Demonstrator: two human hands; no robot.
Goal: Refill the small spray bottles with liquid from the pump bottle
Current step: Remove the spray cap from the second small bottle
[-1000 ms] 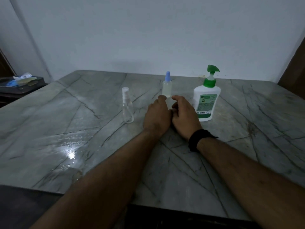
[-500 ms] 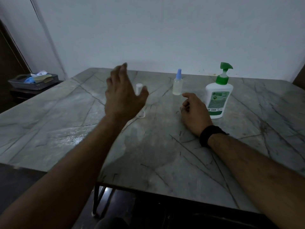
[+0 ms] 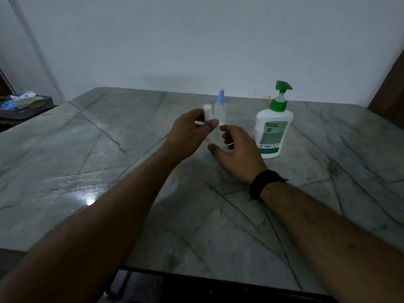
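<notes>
My left hand (image 3: pixel 190 132) pinches a small clear spray bottle (image 3: pixel 216 136) just under its white cap (image 3: pixel 207 112) and holds it tilted above the table. My right hand (image 3: pixel 238 154) curls its thumb and fingers round the lower body of that bottle. Just behind them a second small spray bottle (image 3: pixel 220 110) with a blue cap stands upright on the marble table (image 3: pixel 109 149). The white pump bottle (image 3: pixel 273 132) with a green pump head stands to the right, close beside my right hand.
A dark tray (image 3: pixel 24 106) with papers and small items sits on a low stand past the table's left edge. A white wall runs behind the table. The near table edge lies under my forearms. A black band circles my right wrist.
My left hand swung left to the white-capped bottle, took it and brought it back to the middle. My right hand rose from the table to meet it.
</notes>
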